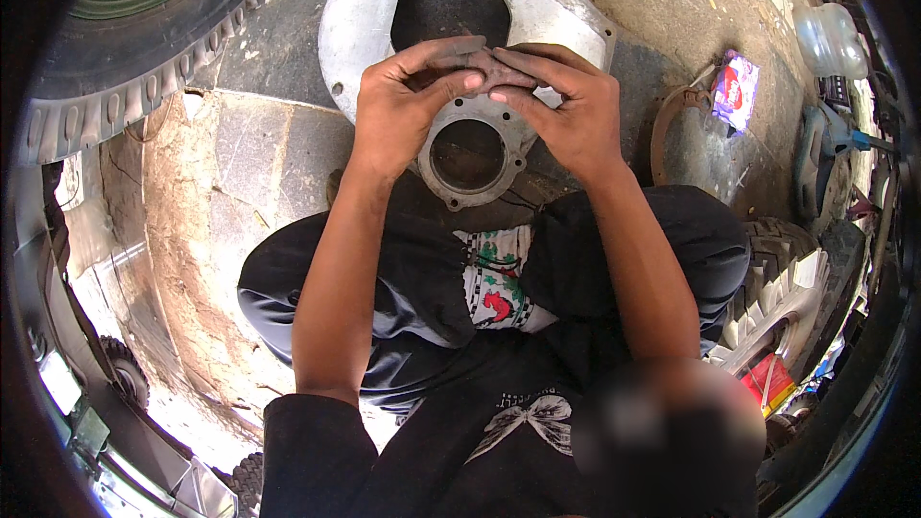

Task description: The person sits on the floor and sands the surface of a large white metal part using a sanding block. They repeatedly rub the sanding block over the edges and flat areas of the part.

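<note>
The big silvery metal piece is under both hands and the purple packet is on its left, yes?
Not quite: the head view shows the silvery metal piece under the left hand and right hand, but the purple packet is on its right.

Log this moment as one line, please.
left hand: holds small greyish piece | right hand: same piece | beneath both: pale metal housing | piece material: unclear

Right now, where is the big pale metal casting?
In the head view, the casting lies at top centre, partly hidden by the left hand and right hand, right of the green-rimmed tyre.
</note>
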`<move>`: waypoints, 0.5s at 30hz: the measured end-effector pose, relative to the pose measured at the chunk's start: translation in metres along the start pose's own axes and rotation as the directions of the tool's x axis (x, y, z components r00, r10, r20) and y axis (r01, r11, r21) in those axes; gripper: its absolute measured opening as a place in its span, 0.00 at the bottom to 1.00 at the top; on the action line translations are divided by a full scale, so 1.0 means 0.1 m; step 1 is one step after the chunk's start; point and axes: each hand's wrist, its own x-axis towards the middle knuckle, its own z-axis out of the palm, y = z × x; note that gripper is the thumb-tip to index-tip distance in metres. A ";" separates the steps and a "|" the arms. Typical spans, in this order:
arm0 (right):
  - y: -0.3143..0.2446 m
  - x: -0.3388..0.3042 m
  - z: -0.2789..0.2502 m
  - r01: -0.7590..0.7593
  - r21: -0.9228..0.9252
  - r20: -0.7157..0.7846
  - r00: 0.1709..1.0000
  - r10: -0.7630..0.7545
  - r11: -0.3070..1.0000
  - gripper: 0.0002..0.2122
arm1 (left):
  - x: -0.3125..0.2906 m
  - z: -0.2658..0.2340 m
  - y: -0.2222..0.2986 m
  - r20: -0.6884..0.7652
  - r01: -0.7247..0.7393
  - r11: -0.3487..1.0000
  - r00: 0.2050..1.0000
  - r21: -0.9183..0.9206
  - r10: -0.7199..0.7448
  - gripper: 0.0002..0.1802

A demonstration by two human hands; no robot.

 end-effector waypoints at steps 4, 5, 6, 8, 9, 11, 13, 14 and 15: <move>-0.08 0.01 -0.02 -0.147 0.043 0.060 0.988 0.144 0.988 0.20 | -0.02 -0.03 0.07 0.072 -0.170 0.965 0.985 0.197 0.159 0.22; -0.06 0.00 0.01 -0.144 0.115 0.031 0.990 0.141 0.983 0.20 | -0.02 -0.05 0.07 0.069 -0.170 0.961 0.985 0.218 0.158 0.22; -0.03 -0.01 0.05 -0.138 0.184 0.000 0.990 0.141 0.973 0.21 | -0.01 -0.05 0.07 0.067 -0.170 0.957 0.985 0.237 0.158 0.23; 0.01 -0.02 0.07 -0.102 0.225 -0.037 0.993 0.113 0.969 0.21 | 0.00 -0.05 0.06 0.057 -0.157 0.953 0.987 0.258 0.147 0.23; 0.01 -0.02 0.07 -0.074 0.200 -0.040 0.996 0.084 0.977 0.21 | 0.00 -0.06 0.05 0.045 -0.143 0.954 0.990 0.263 0.136 0.23; -0.02 -0.01 0.06 0.015 0.086 -0.029 1.000 -0.012 0.996 0.21 | -0.01 -0.06 0.05 0.013 -0.073 0.973 0.997 0.220 0.072 0.21; -0.11 0.02 0.00 0.140 -0.093 0.013 0.990 -0.140 0.986 0.20 | -0.03 -0.04 0.07 -0.019 0.037 0.992 0.999 0.118 -0.035 0.20; -0.09 0.02 0.01 0.151 -0.087 0.009 0.988 -0.151 0.985 0.20 | -0.03 -0.04 0.05 -0.015 0.063 0.998 0.998 0.027 -0.063 0.20; -0.06 0.01 0.02 0.162 -0.083 0.004 0.987 -0.163 0.983 0.20 | -0.02 -0.04 0.03 -0.007 0.089 0.994 0.996 -0.064 -0.090 0.19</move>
